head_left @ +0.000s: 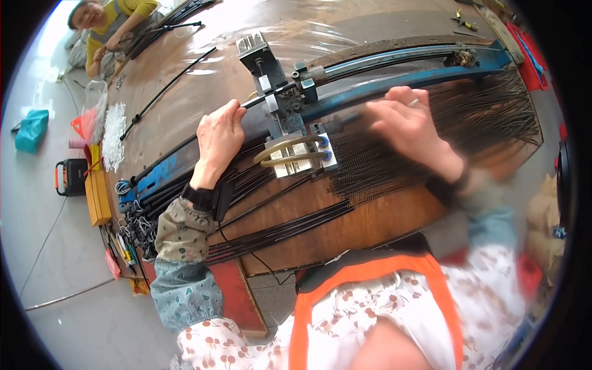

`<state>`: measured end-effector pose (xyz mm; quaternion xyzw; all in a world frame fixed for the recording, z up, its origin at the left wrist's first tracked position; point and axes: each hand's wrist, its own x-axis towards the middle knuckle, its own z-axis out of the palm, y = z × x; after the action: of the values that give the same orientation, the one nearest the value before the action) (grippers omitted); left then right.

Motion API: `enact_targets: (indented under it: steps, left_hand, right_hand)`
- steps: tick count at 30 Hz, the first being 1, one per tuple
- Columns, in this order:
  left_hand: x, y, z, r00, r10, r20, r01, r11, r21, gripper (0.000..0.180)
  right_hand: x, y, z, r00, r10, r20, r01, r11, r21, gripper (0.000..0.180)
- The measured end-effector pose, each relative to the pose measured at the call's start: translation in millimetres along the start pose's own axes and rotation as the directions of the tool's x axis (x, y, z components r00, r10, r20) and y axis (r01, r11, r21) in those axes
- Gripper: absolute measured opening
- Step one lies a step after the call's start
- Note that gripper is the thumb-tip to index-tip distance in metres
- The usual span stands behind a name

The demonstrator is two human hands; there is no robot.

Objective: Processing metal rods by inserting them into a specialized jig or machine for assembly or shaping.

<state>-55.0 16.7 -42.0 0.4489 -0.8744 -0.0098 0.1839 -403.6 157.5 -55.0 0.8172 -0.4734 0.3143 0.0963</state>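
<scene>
Black, slender and smooth-looking, the rod (pixel 254 100) lies across the table (pixel 385 221), running out of the left hand (pixel 220 137) and into the metal clamp fixture (pixel 285 112) mounted by the blue rail (pixel 401 90). The left hand is closed around it, thumb and fingers together, just short of the fixture's silver and dark blocks. The right hand (pixel 404 120) is well apart from the left, its fingers curled above the dense pile of thin dark strands (pixel 376 163); it is too blurred to tell whether anything sits between the fingertips (a dark, smeared shape lies just beside them).

As for handling, the rod should be light for its length and fairly stiff, though so thin a piece may whip or sag at its far end. A smooth surface could slide under a loose grip, so a pinch near the fixture looks the best hold, where the rod is supported and easy to steer. Keep fingertips clear of the clamping blocks, and of the looped tan hoses (pixel 296 139) just below. Other black rods (pixel 290 226) lie loosely bundled nearer the body, and would be best lifted one at a time near the middle.
</scene>
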Motion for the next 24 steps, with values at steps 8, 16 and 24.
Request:
enact_targets:
  steps: [8,16,24]
  left_hand:
    - [0.3,-12.5,16.2,0.983,0.141,-0.120,-0.127,0.985,0.118,0.019]
    - [2.6,-99.0,-9.0,0.861,0.459,-0.217,-0.307,0.812,0.497,0.011]
    - [-159.3,71.3,-19.7,0.966,0.260,-0.007,-0.224,0.845,0.485,0.021]
  right_hand:
    - [11.2,1.3,45.8,0.999,0.024,0.047,-0.040,0.931,0.364,0.021]
    - [-22.0,-55.2,10.2,0.942,-0.141,0.304,0.135,0.990,0.039,0.036]
    - [-88.4,-98.6,18.0,0.914,-0.163,0.371,0.078,0.970,0.232,0.031]
